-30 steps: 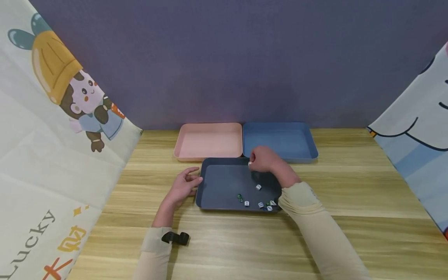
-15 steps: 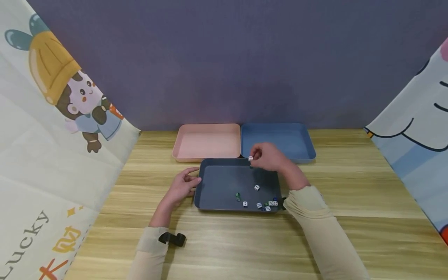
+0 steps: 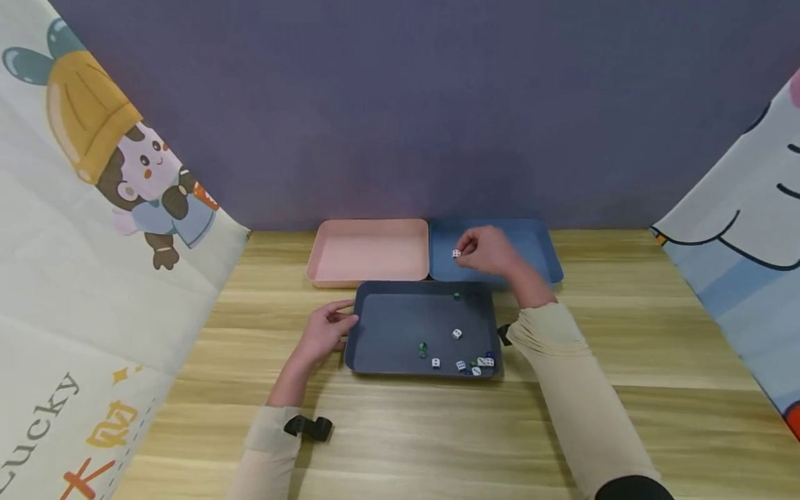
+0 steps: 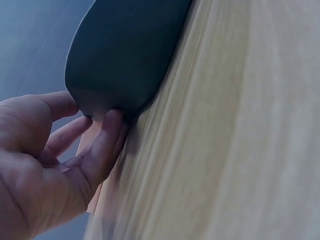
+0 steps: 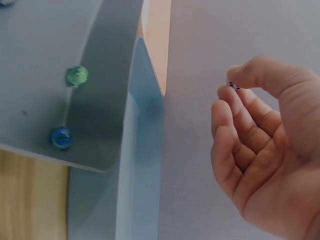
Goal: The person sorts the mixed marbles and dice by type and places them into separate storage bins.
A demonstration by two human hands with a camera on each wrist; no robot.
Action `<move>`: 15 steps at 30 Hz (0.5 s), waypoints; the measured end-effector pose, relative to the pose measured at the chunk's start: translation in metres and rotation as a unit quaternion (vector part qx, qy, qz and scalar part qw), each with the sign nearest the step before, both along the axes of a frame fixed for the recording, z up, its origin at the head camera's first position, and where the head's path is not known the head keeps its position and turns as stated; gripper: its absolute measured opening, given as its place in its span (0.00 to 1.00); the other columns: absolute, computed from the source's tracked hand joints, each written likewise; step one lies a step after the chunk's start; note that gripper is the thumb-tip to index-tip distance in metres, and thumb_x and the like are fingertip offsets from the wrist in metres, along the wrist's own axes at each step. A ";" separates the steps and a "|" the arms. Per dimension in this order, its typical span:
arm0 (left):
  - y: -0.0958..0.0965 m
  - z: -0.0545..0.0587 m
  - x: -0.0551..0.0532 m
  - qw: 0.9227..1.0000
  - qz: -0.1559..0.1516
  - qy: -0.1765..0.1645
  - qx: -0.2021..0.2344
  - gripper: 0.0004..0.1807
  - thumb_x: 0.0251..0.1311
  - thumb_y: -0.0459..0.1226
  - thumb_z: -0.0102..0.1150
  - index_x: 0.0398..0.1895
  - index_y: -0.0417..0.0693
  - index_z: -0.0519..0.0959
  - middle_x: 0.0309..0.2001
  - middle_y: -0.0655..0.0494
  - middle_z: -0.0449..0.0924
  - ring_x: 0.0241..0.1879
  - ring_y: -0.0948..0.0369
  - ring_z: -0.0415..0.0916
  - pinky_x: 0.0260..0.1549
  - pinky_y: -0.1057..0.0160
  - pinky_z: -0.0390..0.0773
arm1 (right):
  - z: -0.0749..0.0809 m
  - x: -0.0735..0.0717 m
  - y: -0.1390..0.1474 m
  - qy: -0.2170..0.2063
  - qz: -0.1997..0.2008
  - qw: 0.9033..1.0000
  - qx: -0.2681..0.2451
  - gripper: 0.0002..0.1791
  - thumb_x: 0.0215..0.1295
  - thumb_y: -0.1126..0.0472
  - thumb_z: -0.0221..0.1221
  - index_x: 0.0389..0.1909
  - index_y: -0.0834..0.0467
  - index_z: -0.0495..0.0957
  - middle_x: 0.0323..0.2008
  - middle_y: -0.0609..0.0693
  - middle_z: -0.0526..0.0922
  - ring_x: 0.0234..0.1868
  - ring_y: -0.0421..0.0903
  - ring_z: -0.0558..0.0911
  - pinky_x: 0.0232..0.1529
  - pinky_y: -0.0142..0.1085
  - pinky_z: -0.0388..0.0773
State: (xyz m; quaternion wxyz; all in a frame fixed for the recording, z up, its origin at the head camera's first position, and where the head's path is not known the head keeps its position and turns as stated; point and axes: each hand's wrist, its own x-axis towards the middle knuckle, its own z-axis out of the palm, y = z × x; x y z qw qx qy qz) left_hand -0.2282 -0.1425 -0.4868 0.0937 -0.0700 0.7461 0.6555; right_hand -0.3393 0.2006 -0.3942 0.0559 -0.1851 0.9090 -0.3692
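Since the earlier frame, the right hand (image 3: 490,251) has carried a white die (image 3: 456,253) from the dark tray's (image 3: 394,326) far edge to above the blue tray (image 3: 534,244) at the table's (image 3: 400,430) back edge; I see thumb and fingertips pinching it. On my feed the left hand (image 3: 325,333) rests relaxed fingers against the dark tray's left edge. I read "Lucky" on the creased cloth (image 3: 37,319). Smooth, round-cornered trays sit on grained wood; other dice (image 3: 461,365) and glassy marbles (image 5: 78,75) lie mostly toward the near right corner. Knuckles hide part of the blue tray.
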 end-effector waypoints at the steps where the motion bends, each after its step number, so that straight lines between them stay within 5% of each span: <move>1: 0.000 0.001 0.000 1.000 0.001 -0.001 0.000 0.23 0.66 0.34 0.59 0.64 0.44 0.72 0.49 0.37 0.76 0.37 0.51 0.81 0.28 0.54 0.83 | 0.002 -0.004 0.001 -0.005 -0.005 1.000 0.002 0.09 0.60 0.63 0.64 0.40 0.60 0.81 0.35 0.54 0.82 0.37 0.51 0.80 0.39 0.46 0.77; 8: -0.001 0.005 -0.002 0.999 -0.016 -0.004 -0.028 0.27 0.65 0.41 0.62 0.66 0.44 0.71 0.51 0.37 0.76 0.39 0.51 0.80 0.28 0.54 0.83 | 0.005 -0.038 0.000 -0.021 -0.019 0.999 0.017 0.11 0.62 0.60 0.63 0.43 0.60 0.81 0.35 0.54 0.82 0.34 0.50 0.80 0.36 0.45 0.77; 15: -0.005 0.004 0.002 0.998 -0.034 0.004 -0.051 0.29 0.62 0.33 0.64 0.67 0.43 0.69 0.50 0.38 0.77 0.40 0.51 0.80 0.26 0.55 0.82 | -0.005 -0.068 -0.007 -0.040 -0.048 0.998 0.009 0.10 0.63 0.60 0.62 0.43 0.60 0.80 0.36 0.55 0.83 0.31 0.51 0.82 0.36 0.46 0.78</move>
